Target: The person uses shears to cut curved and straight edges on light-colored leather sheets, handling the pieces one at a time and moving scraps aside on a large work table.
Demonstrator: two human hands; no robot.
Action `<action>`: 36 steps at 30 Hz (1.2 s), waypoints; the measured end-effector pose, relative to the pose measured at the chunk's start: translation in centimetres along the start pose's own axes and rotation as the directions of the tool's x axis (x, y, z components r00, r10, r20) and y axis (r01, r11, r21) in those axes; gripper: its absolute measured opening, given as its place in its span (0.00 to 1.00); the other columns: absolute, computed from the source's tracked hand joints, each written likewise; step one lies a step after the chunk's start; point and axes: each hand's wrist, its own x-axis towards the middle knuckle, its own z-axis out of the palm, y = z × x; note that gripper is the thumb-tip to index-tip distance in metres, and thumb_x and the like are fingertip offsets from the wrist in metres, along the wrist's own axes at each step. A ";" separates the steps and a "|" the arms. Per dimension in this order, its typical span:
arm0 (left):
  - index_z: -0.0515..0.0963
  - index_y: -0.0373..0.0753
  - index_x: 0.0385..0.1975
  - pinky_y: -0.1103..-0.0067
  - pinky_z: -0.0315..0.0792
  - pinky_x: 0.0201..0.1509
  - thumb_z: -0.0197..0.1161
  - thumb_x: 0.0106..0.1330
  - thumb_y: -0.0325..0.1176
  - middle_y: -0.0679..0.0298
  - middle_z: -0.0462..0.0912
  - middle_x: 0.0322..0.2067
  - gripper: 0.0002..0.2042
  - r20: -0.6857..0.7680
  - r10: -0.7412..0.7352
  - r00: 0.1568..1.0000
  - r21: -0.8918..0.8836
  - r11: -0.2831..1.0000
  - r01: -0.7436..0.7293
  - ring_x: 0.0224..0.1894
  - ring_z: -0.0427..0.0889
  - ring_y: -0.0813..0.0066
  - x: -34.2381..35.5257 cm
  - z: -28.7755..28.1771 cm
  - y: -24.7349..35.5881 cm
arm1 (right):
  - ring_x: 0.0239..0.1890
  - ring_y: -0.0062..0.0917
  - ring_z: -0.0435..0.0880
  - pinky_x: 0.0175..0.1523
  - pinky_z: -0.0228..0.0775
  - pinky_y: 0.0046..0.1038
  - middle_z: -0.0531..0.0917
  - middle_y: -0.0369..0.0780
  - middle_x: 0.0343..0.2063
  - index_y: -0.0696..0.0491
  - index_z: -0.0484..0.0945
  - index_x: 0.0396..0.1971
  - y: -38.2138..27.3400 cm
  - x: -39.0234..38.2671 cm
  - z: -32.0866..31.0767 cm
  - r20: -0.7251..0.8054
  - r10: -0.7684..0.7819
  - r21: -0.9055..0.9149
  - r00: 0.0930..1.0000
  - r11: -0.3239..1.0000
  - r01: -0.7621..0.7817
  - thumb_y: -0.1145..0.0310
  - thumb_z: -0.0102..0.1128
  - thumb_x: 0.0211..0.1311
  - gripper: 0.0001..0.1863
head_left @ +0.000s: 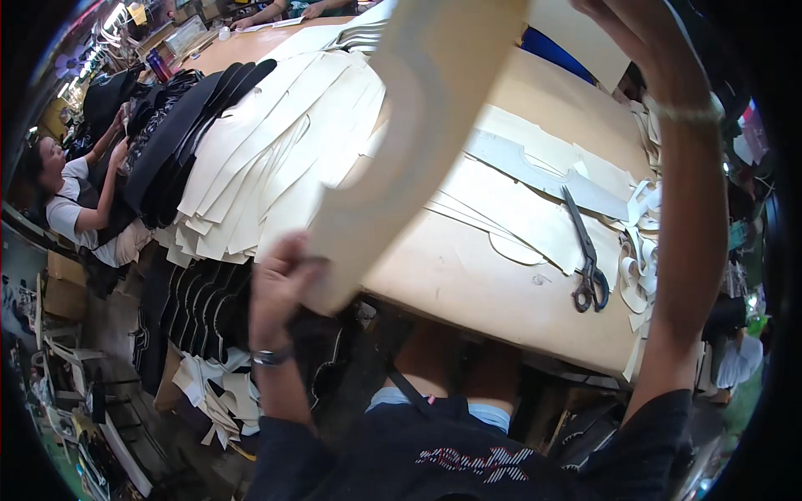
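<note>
My left hand (282, 275) grips the lower end of a long cream sheet piece (434, 100) with a curved cutout, held up above the table and blurred by motion. My right hand (614, 25) is raised at the top right, fingers bent and partly out of frame; what they hold is unclear. Beneath the raised piece, cream cut pieces (501, 221) and a grey flat pattern plate (543, 175) lie on the table (459, 280). Black scissors (585, 250) rest at the right of them.
Piles of cream pieces (251, 150) and black pieces (167, 142) cover the table's left. A co-worker (79, 200) handles something there; another's hands (309, 10) show at the back. Cream offcuts (643, 250) hang at the right edge. Black bundles (196, 309) sit below the table.
</note>
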 end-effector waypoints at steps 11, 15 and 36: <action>0.66 0.30 0.50 0.87 0.68 0.37 0.58 0.55 0.24 0.60 0.78 0.36 0.21 -0.003 0.126 0.992 0.481 0.870 -0.108 0.35 0.75 0.82 17.5 -17.0 2.7 | 0.41 0.21 0.74 0.44 0.67 0.21 0.76 0.41 0.40 0.60 0.69 0.45 6.7 -1.1 5.2 -0.076 0.167 0.154 0.983 0.976 -0.154 0.68 0.55 0.55 0.19; 0.66 0.28 0.49 0.85 0.69 0.40 0.57 0.53 0.24 0.57 0.78 0.37 0.21 -0.130 0.137 0.982 0.649 0.761 -0.020 0.35 0.76 0.79 16.9 -17.8 -0.6 | 0.41 0.23 0.75 0.44 0.67 0.22 0.76 0.41 0.42 0.60 0.69 0.46 9.6 -8.5 3.9 -0.109 0.169 -0.149 0.980 0.972 -0.184 0.67 0.55 0.54 0.20; 0.71 0.35 0.45 0.50 0.53 0.55 0.50 0.59 0.45 0.58 0.67 0.51 0.21 0.002 0.088 0.996 0.950 -0.310 0.026 0.58 0.60 0.59 24.1 -0.3 -2.5 | 0.45 0.40 0.72 0.51 0.62 0.34 0.75 0.47 0.42 0.62 0.73 0.38 12.0 -35.9 6.4 -0.494 0.302 -0.717 0.815 0.388 -0.579 0.75 0.46 0.56 0.11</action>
